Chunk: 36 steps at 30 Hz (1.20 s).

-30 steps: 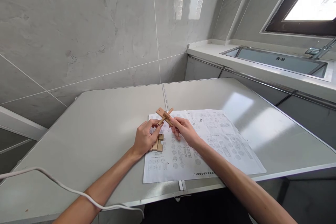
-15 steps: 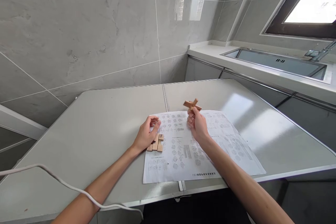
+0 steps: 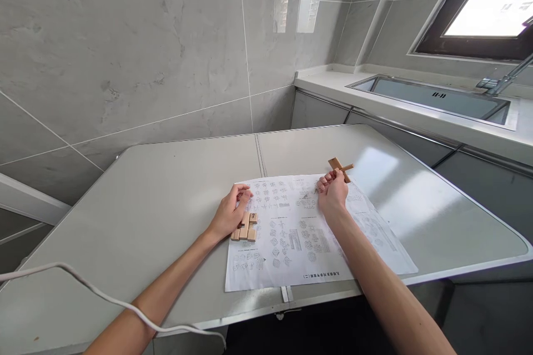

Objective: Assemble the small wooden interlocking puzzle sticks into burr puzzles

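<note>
My right hand (image 3: 333,191) is closed on a cross of joined wooden puzzle pieces (image 3: 338,166), raised over the far right part of a printed instruction sheet (image 3: 300,283). Its fingers hide part of the joint where the pieces meet. On the sheet's left edge rests my left hand (image 3: 231,211), its fingers loosely curved with the thumb apart and nothing visible in them. Just beside its palm lie several notched wooden pieces (image 3: 245,230) in a flat group, one marked "3". Small line drawings cover the sheet.
The sheet lies on a pale folding table (image 3: 187,177) with a seam down its middle. A white cable (image 3: 104,297) crosses over my left forearm. A counter with a sink (image 3: 433,100) and faucet (image 3: 495,86) stands at the right, and a grey tiled wall (image 3: 125,55) behind.
My right hand has moved right with the joined wooden pieces, which have turned to another angle. My left hand and the loose pieces have stayed put. The view has shifted slightly.
</note>
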Tool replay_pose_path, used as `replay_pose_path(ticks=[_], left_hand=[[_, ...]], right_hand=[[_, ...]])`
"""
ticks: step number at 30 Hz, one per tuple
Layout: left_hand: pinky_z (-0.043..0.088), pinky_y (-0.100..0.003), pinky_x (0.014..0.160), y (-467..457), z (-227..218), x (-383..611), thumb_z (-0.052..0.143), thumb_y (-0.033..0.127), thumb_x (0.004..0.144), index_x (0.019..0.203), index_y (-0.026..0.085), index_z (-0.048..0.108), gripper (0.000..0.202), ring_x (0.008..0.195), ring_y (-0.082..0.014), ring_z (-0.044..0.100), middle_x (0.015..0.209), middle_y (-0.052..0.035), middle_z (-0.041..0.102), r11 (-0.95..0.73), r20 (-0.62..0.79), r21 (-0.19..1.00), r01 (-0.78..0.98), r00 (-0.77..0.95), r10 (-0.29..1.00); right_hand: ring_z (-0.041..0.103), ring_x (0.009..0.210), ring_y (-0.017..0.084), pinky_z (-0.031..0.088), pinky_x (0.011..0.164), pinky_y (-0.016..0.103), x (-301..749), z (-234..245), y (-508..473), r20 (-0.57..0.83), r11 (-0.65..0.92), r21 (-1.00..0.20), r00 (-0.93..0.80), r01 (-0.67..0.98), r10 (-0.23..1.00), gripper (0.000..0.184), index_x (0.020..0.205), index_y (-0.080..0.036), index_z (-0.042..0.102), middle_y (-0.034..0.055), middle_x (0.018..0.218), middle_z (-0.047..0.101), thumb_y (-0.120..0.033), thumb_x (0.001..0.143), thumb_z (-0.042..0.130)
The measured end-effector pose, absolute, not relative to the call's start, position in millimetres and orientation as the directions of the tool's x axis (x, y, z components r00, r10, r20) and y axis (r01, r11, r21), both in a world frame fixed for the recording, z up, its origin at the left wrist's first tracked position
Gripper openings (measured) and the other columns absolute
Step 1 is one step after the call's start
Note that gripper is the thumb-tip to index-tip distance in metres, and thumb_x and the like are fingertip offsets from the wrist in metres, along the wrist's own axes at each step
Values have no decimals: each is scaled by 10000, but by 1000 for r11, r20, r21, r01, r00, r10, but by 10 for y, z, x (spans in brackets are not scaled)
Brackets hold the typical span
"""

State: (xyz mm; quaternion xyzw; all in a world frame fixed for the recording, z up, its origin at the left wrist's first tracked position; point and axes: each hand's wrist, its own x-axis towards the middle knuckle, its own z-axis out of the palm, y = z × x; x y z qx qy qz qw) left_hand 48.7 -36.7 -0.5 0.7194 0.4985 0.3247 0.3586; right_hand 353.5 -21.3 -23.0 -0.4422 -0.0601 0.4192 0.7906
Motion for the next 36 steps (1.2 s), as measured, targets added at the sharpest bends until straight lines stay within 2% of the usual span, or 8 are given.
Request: replay_pose_path(ticks=[2, 9, 12, 15, 21, 25, 29, 36], left_hand=[[569, -378, 937, -369, 17, 484, 437, 598, 1093, 1271, 263, 609, 417, 1166, -257, 700, 1215, -80, 764, -231, 87, 838, 493, 297, 951], [624, -336, 755, -397, 107, 487, 408, 662, 1079, 1324, 275, 560, 483, 1186, -271, 687, 1323, -83, 714, -154, -14, 857, 493, 321, 947], [618, -370, 878, -381, 96, 474, 402, 650, 1086, 1324, 274, 562, 473, 1251, -272, 664, 1316, -81, 719, -174, 1, 845, 505, 324, 946], [571, -403, 1011, -359, 75, 457, 396, 625, 1097, 1318, 274, 568, 449, 1276, -260, 655, 1308, -75, 728, -200, 22, 828, 524, 326, 945], [560, -402, 1019, -356, 79, 457, 400, 631, 1094, 1314, 268, 561, 453, 1281, -258, 652, 1330, -82, 717, -206, 23, 828, 522, 336, 942], [538, -422, 1055, -364, 96, 466, 407, 635, 1089, 1299, 264, 569, 456, 1275, -264, 656, 1323, -82, 721, -225, 38, 818, 529, 342, 939], [538, -414, 1046, -364, 93, 464, 410, 633, 1089, 1297, 267, 570, 450, 1273, -262, 655, 1323, -74, 722, -230, 40, 816, 530, 346, 937], [549, -404, 1023, -354, 106, 457, 403, 644, 1090, 1318, 280, 559, 457, 1276, -258, 655, 1326, -64, 722, -217, 20, 814, 539, 347, 938]], right_hand=[[436, 484, 81, 372, 366, 186, 3570, -223, -211, -289, 268, -738, 649, -620, 704, 255, 840, -258, 412, -70, 690, 411, -353, 1042, 535], [419, 455, 62, 367, 364, 167, 3600, -166, -255, -326, 251, -714, 628, -653, 707, 294, 822, -252, 378, -79, 683, 405, -417, 1048, 468], [419, 459, 69, 347, 354, 177, 3558, -133, -341, -337, 196, -712, 574, -674, 747, 294, 820, -252, 383, -71, 684, 412, -439, 1037, 448], [401, 463, 69, 331, 356, 180, 3539, -108, -501, -342, 113, -730, 503, -674, 794, 255, 810, -248, 400, -72, 680, 417, -367, 968, 562], [458, 504, 90, 376, 402, 216, 3627, -21, -858, -353, -126, -803, 294, -582, 888, 202, 763, -217, 520, -47, 664, 487, -210, 820, 714], [535, 531, 127, 479, 507, 274, 3616, 17, -977, -331, -275, -910, 144, -309, 933, 237, 729, -201, 582, -3, 663, 587, -300, 892, 723], [586, 579, 131, 511, 648, 294, 3526, -8, -1038, -243, -250, -966, 100, 65, 965, 273, 763, -213, 588, -10, 696, 645, -386, 970, 629], [626, 685, 159, 512, 734, 323, 3427, 16, -1163, -200, -217, -957, 105, 195, 974, 218, 842, -229, 593, -12, 761, 675, -400, 976, 607]])
